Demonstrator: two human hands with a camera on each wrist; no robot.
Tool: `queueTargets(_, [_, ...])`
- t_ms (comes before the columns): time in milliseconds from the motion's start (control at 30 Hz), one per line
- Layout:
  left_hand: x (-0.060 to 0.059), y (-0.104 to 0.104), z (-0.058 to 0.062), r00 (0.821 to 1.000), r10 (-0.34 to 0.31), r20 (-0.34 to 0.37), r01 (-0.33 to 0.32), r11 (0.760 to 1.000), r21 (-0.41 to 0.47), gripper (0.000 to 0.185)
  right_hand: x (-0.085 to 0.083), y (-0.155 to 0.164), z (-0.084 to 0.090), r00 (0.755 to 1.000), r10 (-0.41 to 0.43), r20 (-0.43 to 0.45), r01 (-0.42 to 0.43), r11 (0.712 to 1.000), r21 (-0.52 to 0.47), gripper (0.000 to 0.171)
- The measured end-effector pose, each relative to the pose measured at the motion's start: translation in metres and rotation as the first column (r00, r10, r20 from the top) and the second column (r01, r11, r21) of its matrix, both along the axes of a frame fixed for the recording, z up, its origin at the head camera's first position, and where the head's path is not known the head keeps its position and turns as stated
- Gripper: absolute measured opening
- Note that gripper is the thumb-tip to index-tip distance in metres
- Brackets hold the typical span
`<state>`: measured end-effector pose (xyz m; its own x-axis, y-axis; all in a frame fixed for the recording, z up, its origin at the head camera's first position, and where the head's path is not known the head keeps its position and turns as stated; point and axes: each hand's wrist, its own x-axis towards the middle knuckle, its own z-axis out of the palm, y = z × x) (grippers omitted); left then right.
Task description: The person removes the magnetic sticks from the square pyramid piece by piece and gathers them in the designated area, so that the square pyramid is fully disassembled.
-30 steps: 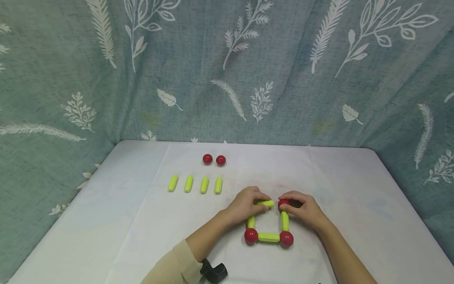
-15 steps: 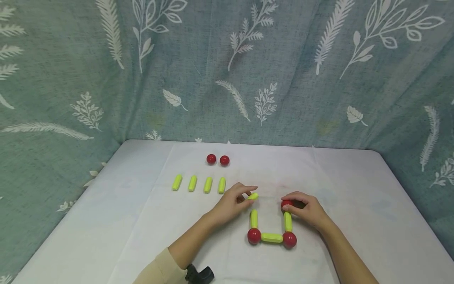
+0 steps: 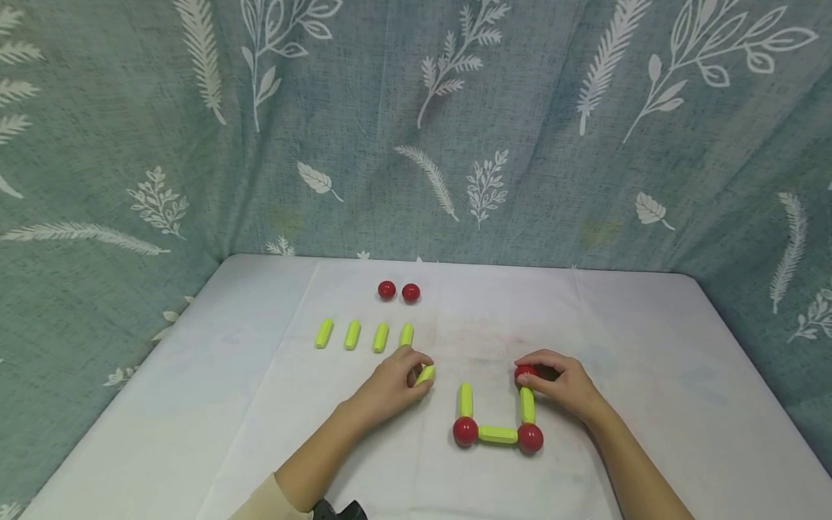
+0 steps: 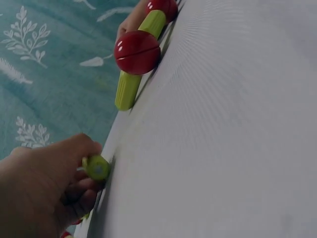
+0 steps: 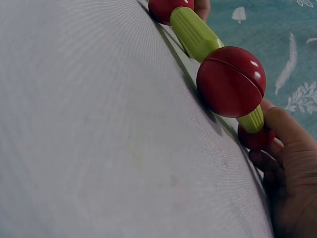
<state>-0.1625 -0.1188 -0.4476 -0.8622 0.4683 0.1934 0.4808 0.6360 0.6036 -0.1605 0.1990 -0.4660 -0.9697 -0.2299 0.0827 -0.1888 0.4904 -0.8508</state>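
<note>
A U-shaped figure of green rods and red balls lies on the white table [image 3: 650, 404]: a left rod [image 3: 465, 399], a bottom rod [image 3: 497, 435], a right rod [image 3: 527, 404], and balls at both lower corners [image 3: 465, 431] [image 3: 530, 438]. My right hand [image 3: 559, 383] pinches the red ball [image 3: 523, 373] atop the right rod. My left hand [image 3: 390, 383] pinches a loose green rod [image 3: 425, 374], left of the figure; in the left wrist view the loose green rod [image 4: 97, 167] shows its end between my fingers.
Several spare green rods [image 3: 364, 336] stand in a row behind my left hand. Two red balls [image 3: 399, 292] sit farther back. A leaf-patterned teal curtain [image 3: 416, 130] closes off the back and sides.
My left hand has pulled the top green rod off the figure and carried it left and toward the spare rods. The right hand has stayed on its ball.
</note>
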Motion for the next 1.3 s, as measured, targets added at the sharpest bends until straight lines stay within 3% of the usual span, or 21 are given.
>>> queueTargets(100, [0.003,-0.007,0.0,0.997,0.046,-0.065,-0.051,0.996,-0.077,0.024,0.0,0.0,0.0,1.0,0.0,-0.007,0.0,1.0,-0.007,0.027])
queueTargets(167, [0.005,-0.011,0.0,0.996,0.072,-0.057,-0.077,0.993,-0.095,0.024,0.0,0.0,0.0,1.0,0.004,-0.015,-0.004,1.0,-0.017,0.027])
queueTargets(300, [0.006,-0.019,0.003,0.994,0.102,0.041,-0.098,0.991,-0.088,0.03,0.0,0.001,0.0,1.0,0.013,-0.025,-0.014,1.0,-0.027,0.026])
queueTargets(467, [0.004,-0.031,0.006,0.982,0.054,0.18,-0.047,0.998,-0.047,0.049,-0.001,0.002,-0.002,1.0,0.014,-0.027,-0.015,1.0,-0.027,0.026])
queueTargets(600, [0.003,-0.039,0.007,0.973,-0.001,0.23,0.005,1.0,-0.018,0.059,-0.001,0.002,-0.002,1.0,0.009,-0.025,-0.01,1.0,-0.026,0.026])
queueTargets(700, [0.003,-0.043,0.006,0.972,0.004,0.233,-0.001,1.0,-0.011,0.062,-0.001,0.002,-0.002,1.0,0.006,-0.019,-0.007,1.0,-0.023,0.026])
queueTargets(833, [0.002,-0.045,0.005,0.983,0.037,0.179,-0.034,0.999,-0.018,0.065,-0.001,0.001,-0.001,1.0,0.002,-0.016,-0.003,1.0,-0.02,0.027])
queueTargets(967, [0.002,-0.046,0.001,0.996,0.077,0.043,-0.073,0.993,-0.091,0.067,-0.001,0.001,-0.001,1.0,-0.002,-0.018,0.002,1.0,-0.02,0.027])
queueTargets(1100, [0.002,-0.048,-0.004,0.993,0.094,-0.066,-0.102,0.986,-0.129,0.068,-0.001,0.0,-0.002,1.0,0.002,-0.021,-0.002,1.0,-0.018,0.028])
queueTargets(1300, [-0.001,-0.048,-0.01,0.991,0.071,-0.117,-0.084,0.99,-0.109,0.07,0.0,0.001,-0.001,1.0,-0.006,-0.014,0.005,1.0,-0.014,0.028])
